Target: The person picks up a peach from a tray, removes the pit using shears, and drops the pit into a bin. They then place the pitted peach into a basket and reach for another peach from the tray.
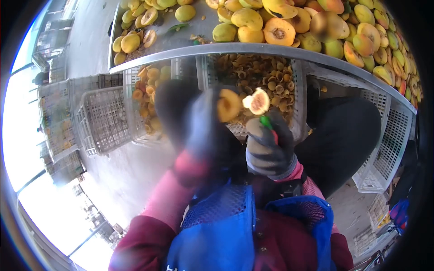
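My left hand (203, 117), gloved and smeared by motion, holds a hollowed orange fruit half (229, 105) at its fingertips. In my right hand (271, 149), in a grey glove, the fingers wrap round a tool with a green and red handle (266, 123). At the tool's far end is a pale piece of fruit (258, 101) with a brown centre, apart from the fruit half. Both hands are over my lap, in front of a crate (299, 99) of small brown and orange fruit scraps (271, 79).
A metal-edged table (217, 49) holds many yellow and orange fruits (246, 19). Below its left part stands a crate with orange fruit halves (147, 92). Grey crates (106, 119) stand further left, and a white crate (384, 149) is at the right.
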Motion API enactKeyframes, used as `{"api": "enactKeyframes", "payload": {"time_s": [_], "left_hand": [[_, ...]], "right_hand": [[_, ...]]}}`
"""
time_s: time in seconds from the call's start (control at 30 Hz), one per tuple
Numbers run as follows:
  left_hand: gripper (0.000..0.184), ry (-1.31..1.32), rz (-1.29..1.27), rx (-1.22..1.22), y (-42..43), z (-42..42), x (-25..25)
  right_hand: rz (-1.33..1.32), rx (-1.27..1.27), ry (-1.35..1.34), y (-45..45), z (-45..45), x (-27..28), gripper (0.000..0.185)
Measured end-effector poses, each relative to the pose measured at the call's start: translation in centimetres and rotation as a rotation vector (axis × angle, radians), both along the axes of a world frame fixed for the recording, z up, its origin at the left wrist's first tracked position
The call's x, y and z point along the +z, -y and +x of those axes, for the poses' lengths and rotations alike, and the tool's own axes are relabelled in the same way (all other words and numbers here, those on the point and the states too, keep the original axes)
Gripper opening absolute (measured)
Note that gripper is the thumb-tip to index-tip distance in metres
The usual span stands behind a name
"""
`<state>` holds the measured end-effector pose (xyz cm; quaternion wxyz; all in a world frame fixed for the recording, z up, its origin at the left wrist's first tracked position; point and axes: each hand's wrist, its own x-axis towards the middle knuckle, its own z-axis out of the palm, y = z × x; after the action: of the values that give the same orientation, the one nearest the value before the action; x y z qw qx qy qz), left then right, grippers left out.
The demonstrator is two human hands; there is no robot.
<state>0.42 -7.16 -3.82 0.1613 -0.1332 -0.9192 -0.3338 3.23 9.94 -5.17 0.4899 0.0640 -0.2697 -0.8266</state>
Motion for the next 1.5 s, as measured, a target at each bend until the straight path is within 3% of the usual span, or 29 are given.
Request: {"api": "enactKeyframes", "payload": {"time_s": [0.07, 0.13, 0.2, 0.3, 0.37, 0.47, 0.5, 0.53, 0.6, 0.63, 0.7, 0.73, 0.8, 0.87, 0.97, 1.07, 1.17, 1.23, 1.27, 1.3, 1.37, 1.4, 1.47, 1.5], "left_hand": [[0.031, 0.045, -0.19, 0.211, 2.5, -1.0, 3.4], [0.03, 0.138, 0.192, 0.413, 9.5, -1.8, 3.5], [0.033, 0.405, -0.559, 0.61, 13.2, -3.2, 6.2], [0.032, 0.429, -0.604, 0.603, 11.9, -7.1, 8.4], [0.037, 0.328, -0.418, 0.534, 9.0, -11.3, 8.0], [0.055, 0.264, -0.576, 0.392, 7.8, -19.3, 3.8], [0.059, 0.368, -0.668, 0.395, 7.4, -21.5, 1.9], [0.06, 0.236, -0.755, 0.408, 7.7, -22.7, -0.6], [0.057, 0.348, -0.677, 0.358, 7.6, -24.5, 0.0], [0.049, 0.464, -0.502, 0.291, 7.0, -23.9, 1.2], [0.044, 0.58, 0.172, -0.069, 6.1, -20.4, 2.2], [0.044, 0.744, 0.493, -0.02, 3.9, -17.7, 3.9], [0.041, 0.705, 0.619, -0.072, 1.6, -12.7, 4.5], [0.041, 0.922, 0.908, 0.116, -1.6, -9.3, 5.7], [0.046, 0.967, 0.854, 0.144, -2.5, -6.3, 5.3], [0.044, 0.915, 0.872, 0.215, -2.7, -5.1, 5.1], [0.036, 0.524, 0.442, -0.008, -2.0, -4.3, 3.8], [0.034, 0.345, 0.343, -0.094, -1.5, -3.7, 2.2], [0.037, 0.253, 0.294, -0.129, -1.4, -3.5, 1.7], [0.036, 0.382, 0.512, -0.065, -1.7, -3.0, 1.3], [0.032, 0.374, 0.629, 0.004, -2.7, -2.3, 0.7], [0.029, 0.234, 0.527, 0.007, -3.2, -2.0, -0.1], [0.026, 0.303, 0.65, 0.141, -4.1, -2.0, 1.2], [0.026, 0.513, 0.872, 0.275, -4.6, -1.9, 2.8]], "right_hand": [[0.198, 0.098, 0.134, 0.7, 0.5, -1.7, 0.049], [0.428, 0.248, 0.119, 1.3, 0.6, -3.0, 0.047], [0.72, 0.311, 0.082, 1.4, 0.1, -2.1, 0.045], [0.961, 0.223, -0.013, 1.2, -1.1, -1.8, 0.043], [1.047, 0.211, -0.008, 2.0, -1.1, -2.0, 0.043], [1.172, 0.199, -0.078, 2.0, -1.7, -1.7, 0.044], [1.211, 0.194, -0.11, 1.8, -1.8, -1.5, 0.044], [1.255, 0.158, -0.153, 1.7, -1.8, -1.7, 0.044], [1.339, 0.076, -0.236, 1.3, -2.0, -2.1, 0.044], [1.381, 0.029, -0.249, 1.1, -2.2, -2.0, 0.043], [1.415, -0.076, -0.267, 0.9, -2.8, -1.0, 0.039], [1.406, -0.134, -0.273, 0.7, -3.1, -0.5, 0.037], [1.286, -0.272, -0.279, 0.4, -3.6, 0.7, 0.032], [1.667, -0.372, -0.688, 0.7, -3.0, 0.5, 0.032], [2.114, -0.704, -1.407, 0.2, -2.3, -0.7, 0.042], [2.076, -0.644, -1.503, -0.4, -2.0, 1.1, 0.042], [1.968, -0.444, -1.378, -1.0, -2.8, 3.3, 0.041], [1.993, -0.337, -1.331, -0.9, -2.4, 3.5, 0.042], [2.03, -0.443, -1.345, -0.8, -2.0, 3.3, 0.042], [2.065, -0.548, -1.354, -0.7, -1.5, 3.0, 0.042], [2.106, -0.689, -1.323, -0.4, -1.1, 3.0, 0.038], [2.113, -0.727, -1.284, -0.3, -1.2, 3.1, 0.034], [2.135, -0.746, -1.278, -0.3, -1.1, 3.0, 0.03], [2.15, -0.725, -1.312, -0.4, -0.9, 2.9, 0.03]]}}
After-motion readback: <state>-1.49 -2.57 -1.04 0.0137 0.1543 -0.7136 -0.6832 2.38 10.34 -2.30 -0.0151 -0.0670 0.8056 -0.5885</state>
